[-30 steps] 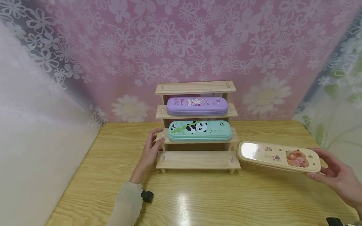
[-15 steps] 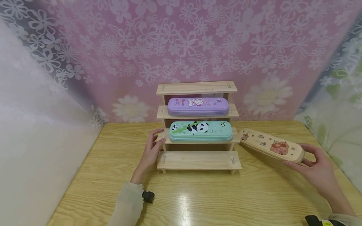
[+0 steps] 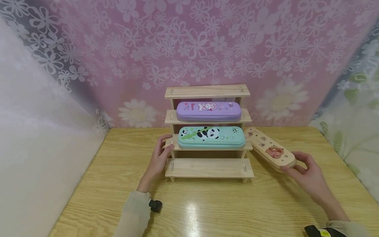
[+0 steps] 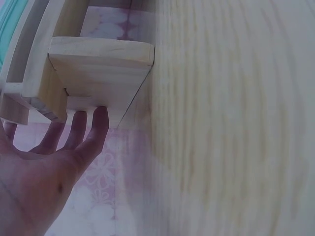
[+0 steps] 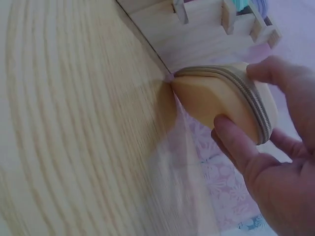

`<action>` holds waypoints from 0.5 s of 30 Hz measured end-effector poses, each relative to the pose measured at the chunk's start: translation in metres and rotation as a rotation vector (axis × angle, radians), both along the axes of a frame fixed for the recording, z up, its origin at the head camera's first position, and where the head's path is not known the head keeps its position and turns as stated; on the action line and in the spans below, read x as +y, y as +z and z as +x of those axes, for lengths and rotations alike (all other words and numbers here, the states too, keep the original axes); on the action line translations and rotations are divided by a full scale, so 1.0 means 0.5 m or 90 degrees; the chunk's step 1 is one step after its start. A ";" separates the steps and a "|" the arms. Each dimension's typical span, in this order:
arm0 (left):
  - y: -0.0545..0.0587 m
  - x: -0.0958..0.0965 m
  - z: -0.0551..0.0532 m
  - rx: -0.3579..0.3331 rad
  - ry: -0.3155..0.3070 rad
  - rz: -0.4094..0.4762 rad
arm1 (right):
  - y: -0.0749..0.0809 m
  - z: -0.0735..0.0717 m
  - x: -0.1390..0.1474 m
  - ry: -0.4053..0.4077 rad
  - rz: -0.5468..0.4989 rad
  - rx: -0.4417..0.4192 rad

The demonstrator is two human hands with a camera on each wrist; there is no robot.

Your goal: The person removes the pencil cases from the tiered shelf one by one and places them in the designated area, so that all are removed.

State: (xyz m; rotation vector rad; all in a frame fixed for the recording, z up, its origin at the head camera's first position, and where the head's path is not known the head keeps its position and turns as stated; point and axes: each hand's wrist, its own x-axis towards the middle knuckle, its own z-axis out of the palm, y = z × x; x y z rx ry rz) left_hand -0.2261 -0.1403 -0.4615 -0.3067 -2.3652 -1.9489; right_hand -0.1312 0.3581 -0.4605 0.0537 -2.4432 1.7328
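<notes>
My right hand [image 3: 309,177] pinches the near end of a cream zippered pencil case [image 3: 273,149], printed with small cartoon pictures. The case slants back and left, its far end close by the right side of a stepped wooden display rack [image 3: 208,168]. In the right wrist view its zipper [image 5: 253,98] runs between my thumb and fingers. My left hand [image 3: 158,156] grips the rack's left side at the second tier from the bottom; fingertips [image 4: 101,114] meet the side panel in the left wrist view. A mint panda pencil case [image 3: 211,136] lies on that tier, a purple one [image 3: 208,111] on the tier above.
The rack's top tier [image 3: 207,91] and bottom tier bear no case. Wood-grain tabletop [image 3: 189,204] spreads around the rack. A pink flowered curtain [image 3: 195,49] hangs behind, with pale cloth on both sides.
My right hand has come left with the cream pencil case, whose far end has swung back towards the rack's right side. The left hand stays on the rack.
</notes>
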 end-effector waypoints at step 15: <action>-0.007 -0.002 -0.005 -0.008 -0.002 0.011 | -0.007 -0.001 -0.048 -0.080 0.304 -0.120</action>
